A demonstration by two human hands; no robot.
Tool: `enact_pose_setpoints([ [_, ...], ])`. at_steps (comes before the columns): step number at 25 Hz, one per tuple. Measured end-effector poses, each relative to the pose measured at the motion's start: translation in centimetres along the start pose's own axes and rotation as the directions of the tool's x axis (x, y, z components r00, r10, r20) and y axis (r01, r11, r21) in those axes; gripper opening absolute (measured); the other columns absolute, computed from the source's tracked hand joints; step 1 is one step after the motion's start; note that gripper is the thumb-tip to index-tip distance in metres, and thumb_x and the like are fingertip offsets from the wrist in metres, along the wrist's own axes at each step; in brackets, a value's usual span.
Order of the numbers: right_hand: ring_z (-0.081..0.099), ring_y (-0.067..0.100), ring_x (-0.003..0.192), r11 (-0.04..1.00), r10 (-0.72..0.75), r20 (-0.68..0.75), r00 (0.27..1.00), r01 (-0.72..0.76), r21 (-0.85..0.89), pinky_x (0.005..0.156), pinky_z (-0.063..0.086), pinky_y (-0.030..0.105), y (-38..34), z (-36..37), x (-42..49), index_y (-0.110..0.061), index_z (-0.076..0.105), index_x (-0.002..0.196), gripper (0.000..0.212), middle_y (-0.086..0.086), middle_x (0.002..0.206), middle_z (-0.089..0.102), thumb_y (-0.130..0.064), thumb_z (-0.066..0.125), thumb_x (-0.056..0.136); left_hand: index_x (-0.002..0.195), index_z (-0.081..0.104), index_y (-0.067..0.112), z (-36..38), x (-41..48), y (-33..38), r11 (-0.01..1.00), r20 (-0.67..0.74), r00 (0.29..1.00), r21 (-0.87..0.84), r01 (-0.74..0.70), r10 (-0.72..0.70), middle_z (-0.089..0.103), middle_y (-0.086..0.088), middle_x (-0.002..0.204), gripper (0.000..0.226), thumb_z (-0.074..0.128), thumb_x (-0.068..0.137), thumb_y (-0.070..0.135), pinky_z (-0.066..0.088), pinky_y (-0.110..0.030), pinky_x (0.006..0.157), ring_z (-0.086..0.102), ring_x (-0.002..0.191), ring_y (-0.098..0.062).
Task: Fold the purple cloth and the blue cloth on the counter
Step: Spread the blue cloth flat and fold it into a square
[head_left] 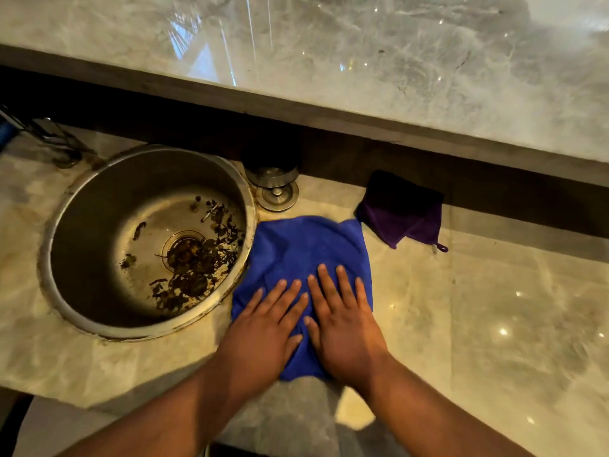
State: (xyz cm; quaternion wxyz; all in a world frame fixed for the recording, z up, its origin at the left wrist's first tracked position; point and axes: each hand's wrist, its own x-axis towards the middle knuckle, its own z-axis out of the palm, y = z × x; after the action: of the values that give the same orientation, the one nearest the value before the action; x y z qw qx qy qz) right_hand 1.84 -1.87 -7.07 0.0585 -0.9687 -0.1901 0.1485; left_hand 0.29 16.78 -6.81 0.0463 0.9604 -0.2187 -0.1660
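Blue cloth point(306, 252) is being pressed flat just right of the sink point(148, 245) by the left hand point(263, 328) and right hand point(346, 321), fingers spread apart. Beyond it, the purple cloth point(402, 216) is lying already folded. One more fold is probably being readied next.

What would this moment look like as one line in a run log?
step: smoothing blue cloth | left hand, right hand: flat on it | purple cloth: folded, apart | round steel sink: beside

Both hands point(306, 324) flat on blue cloth point(303, 245) beside sink point(66, 206)
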Motion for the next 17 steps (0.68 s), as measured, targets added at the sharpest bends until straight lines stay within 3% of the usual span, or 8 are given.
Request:
enact_pose_setpoints([
  [2, 0.017, 0.040, 0.157, 0.999, -0.039, 0.026, 0.999, 0.039, -0.010, 0.119, 0.013, 0.060, -1.6, 1.2, -3.5, -0.013, 0.034, 0.160, 0.071, 0.012, 0.170, 0.024, -0.049, 0.040, 0.100, 0.146, 0.055, 0.019, 1.9, -3.8, 0.5, 0.999, 0.047, 0.998, 0.021, -0.047, 0.046, 0.044, -0.005, 0.161, 0.068, 0.045, 0.087, 0.051, 0.026, -0.047, 0.113, 0.031, 0.151, -0.022],
  [6, 0.030, 0.037, 0.154, 0.992, -0.116, 0.089, 0.989, 0.120, -0.043, 0.116, 0.021, 0.058, -1.4, 3.1, -9.3, -0.019, 0.041, 0.157, 0.076, 0.008, 0.168, 0.032, -0.057, 0.050, 0.092, 0.149, 0.044, 0.022, 4.3, -8.3, 1.3, 0.970, 0.076, 0.975, 0.109, -0.218, 0.211, 0.014, -0.004, 0.170, 0.077, 0.049, 0.081, 0.058, 0.015, -0.045, 0.119, 0.026, 0.150, -0.026],
  [9, 0.036, 0.032, 0.151, 0.975, -0.211, 0.095, 0.973, 0.216, -0.050, 0.116, 0.023, 0.053, 1.4, 3.1, -11.2, -0.025, 0.043, 0.156, 0.079, 0.003, 0.166, 0.037, -0.062, 0.056, 0.087, 0.153, 0.039, 0.030, 4.4, -8.7, 1.4, 0.958, 0.053, 0.961, 0.075, -0.277, 0.273, 0.007, 0.001, 0.169, 0.081, 0.048, 0.080, 0.064, 0.014, -0.043, 0.119, 0.018, 0.154, -0.023],
  [11, 0.035, 0.031, 0.152, 0.974, -0.219, 0.082, 0.972, 0.223, -0.043, 0.117, 0.022, 0.051, 2.8, 2.4, -10.4, -0.024, 0.042, 0.157, 0.077, 0.003, 0.166, 0.038, -0.061, 0.053, 0.090, 0.161, 0.020, 0.035, 3.4, -6.8, 1.4, 0.972, 0.030, 0.972, 0.006, -0.234, 0.234, 0.006, 0.005, 0.170, 0.088, 0.044, 0.082, 0.067, 0.035, -0.041, 0.116, 0.014, 0.154, -0.018],
  [13, 0.033, 0.032, 0.153, 0.985, -0.168, 0.058, 0.984, 0.170, -0.027, 0.118, 0.020, 0.052, 3.6, 1.5, -8.3, -0.021, 0.040, 0.158, 0.073, 0.005, 0.166, 0.039, -0.058, 0.048, 0.096, 0.162, 0.006, 0.035, 1.8, -3.9, 1.1, 0.990, 0.011, 0.991, -0.058, -0.130, 0.131, 0.012, 0.008, 0.172, 0.090, 0.041, 0.086, 0.066, 0.057, -0.042, 0.093, 0.028, 0.151, -0.017],
  [14, 0.031, 0.033, 0.154, 0.991, -0.135, 0.047, 0.990, 0.136, -0.008, 0.119, 0.018, 0.053, 4.0, 0.9, -6.8, -0.020, 0.039, 0.159, 0.071, 0.006, 0.166, 0.038, -0.057, 0.044, 0.098, 0.162, 0.009, 0.036, 1.2, -2.2, 1.0, 0.993, 0.013, 0.996, -0.086, -0.082, 0.083, 0.018, 0.009, 0.171, 0.086, 0.041, 0.087, 0.065, 0.061, -0.043, 0.085, 0.036, 0.148, -0.017],
  [15, 0.028, 0.033, 0.155, 0.995, -0.104, 0.030, 0.994, 0.103, 0.013, 0.120, 0.016, 0.054, 4.3, 0.4, -5.0, -0.018, 0.036, 0.160, 0.071, 0.008, 0.167, 0.036, -0.055, 0.040, 0.100, 0.161, 0.016, 0.037, 0.3, -0.3, 1.0, 0.992, 0.021, 0.999, -0.117, -0.039, 0.041, 0.021, 0.009, 0.168, 0.081, 0.041, 0.088, 0.064, 0.062, -0.046, 0.085, 0.041, 0.147, -0.017],
  [17, 0.027, 0.036, 0.156, 0.998, -0.036, 0.024, 0.999, 0.035, 0.052, 0.124, 0.019, 0.058, 5.2, -0.3, -0.9, -0.015, 0.034, 0.160, 0.070, 0.011, 0.167, 0.034, -0.052, 0.034, 0.101, 0.160, 0.021, 0.035, -1.5, 3.8, 0.6, 0.988, 0.026, 0.999, -0.152, 0.028, -0.025, 0.016, 0.009, 0.168, 0.076, 0.037, 0.092, 0.063, 0.051, -0.050, 0.105, 0.030, 0.153, -0.018],
])
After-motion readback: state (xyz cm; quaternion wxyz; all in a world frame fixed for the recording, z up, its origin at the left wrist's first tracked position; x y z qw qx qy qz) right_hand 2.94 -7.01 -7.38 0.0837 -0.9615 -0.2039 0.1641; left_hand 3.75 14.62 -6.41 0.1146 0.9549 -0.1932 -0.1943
